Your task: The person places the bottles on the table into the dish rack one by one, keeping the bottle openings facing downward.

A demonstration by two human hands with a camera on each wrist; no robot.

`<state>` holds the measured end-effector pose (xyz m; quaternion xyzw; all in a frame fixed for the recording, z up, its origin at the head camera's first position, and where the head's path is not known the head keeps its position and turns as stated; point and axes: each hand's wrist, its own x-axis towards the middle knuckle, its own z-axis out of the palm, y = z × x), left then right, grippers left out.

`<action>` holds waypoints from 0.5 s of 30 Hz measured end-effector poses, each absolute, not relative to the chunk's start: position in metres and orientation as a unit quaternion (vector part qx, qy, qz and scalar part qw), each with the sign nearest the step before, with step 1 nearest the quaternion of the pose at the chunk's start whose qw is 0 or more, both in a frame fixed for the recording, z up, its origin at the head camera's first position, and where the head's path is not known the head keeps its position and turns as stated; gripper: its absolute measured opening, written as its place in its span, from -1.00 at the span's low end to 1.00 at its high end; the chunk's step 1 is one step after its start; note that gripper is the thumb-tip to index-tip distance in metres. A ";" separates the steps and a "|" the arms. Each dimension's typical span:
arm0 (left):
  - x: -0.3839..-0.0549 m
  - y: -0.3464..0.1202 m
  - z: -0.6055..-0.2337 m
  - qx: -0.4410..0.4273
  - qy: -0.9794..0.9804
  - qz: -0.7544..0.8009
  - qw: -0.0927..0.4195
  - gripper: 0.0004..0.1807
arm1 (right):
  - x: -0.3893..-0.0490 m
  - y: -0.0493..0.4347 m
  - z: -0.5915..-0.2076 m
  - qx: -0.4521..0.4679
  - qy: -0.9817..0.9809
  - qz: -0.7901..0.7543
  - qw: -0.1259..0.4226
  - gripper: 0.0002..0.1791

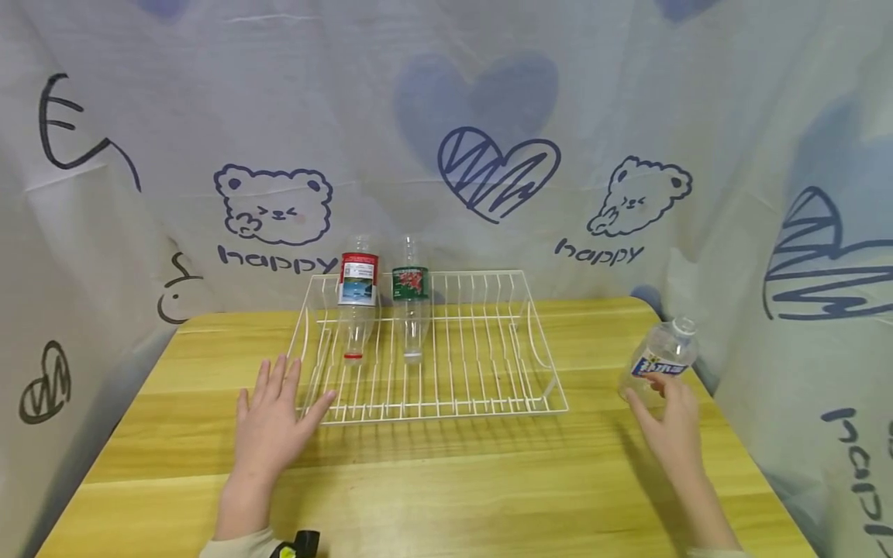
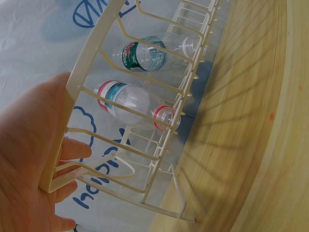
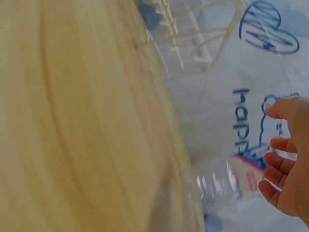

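A white wire dish rack (image 1: 481,415) stands on the wooden table. Two clear plastic bottles lie in it: one with a red and white label (image 1: 359,279), one with a green label (image 1: 410,284). My left hand (image 1: 268,430) touches the rack's near left corner, fingers spread and fairly straight; the left wrist view shows the white frame (image 2: 77,89) against the palm. At the right edge of the table is a clear bottle (image 1: 687,346) with a blue and white label. My right hand (image 1: 673,426) is beside it, thumb and fingers apart and loosely bent; firm contact cannot be made out.
A pale curtain (image 1: 391,139) with drawn hearts, bears and writing hangs behind the table and along both sides. The bare table top (image 1: 446,488) extends in front of the rack, and a strip of it lies between the rack and the right-hand bottle.
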<state>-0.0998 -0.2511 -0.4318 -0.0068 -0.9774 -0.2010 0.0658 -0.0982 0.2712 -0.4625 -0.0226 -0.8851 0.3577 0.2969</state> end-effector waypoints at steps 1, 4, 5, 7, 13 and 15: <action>-0.100 -0.251 -0.432 -0.007 -0.977 -0.201 0.067 -0.04 | -0.096 0.274 -0.464 -0.032 -0.887 0.356 0.292 -0.58; -0.099 -0.251 -0.431 -0.007 -0.977 -0.201 0.069 -0.05 | -0.092 0.283 -0.469 -0.063 -0.895 0.344 0.278 -0.57; -0.099 -0.251 -0.431 -0.008 -0.977 -0.201 0.070 -0.05 | -0.091 0.287 -0.470 -0.072 -0.896 0.342 0.273 -0.57; -0.098 -0.251 -0.430 -0.009 -0.977 -0.202 0.070 -0.05 | -0.090 0.293 -0.472 -0.090 -0.900 0.337 0.263 -0.56; -0.098 -0.251 -0.430 -0.009 -0.977 -0.202 0.067 -0.04 | -0.093 0.311 -0.476 -0.147 -0.911 0.321 0.212 -0.41; -0.098 -0.251 -0.430 -0.008 -0.977 -0.202 0.066 -0.04 | -0.095 0.317 -0.478 -0.156 -0.917 0.311 0.196 -0.35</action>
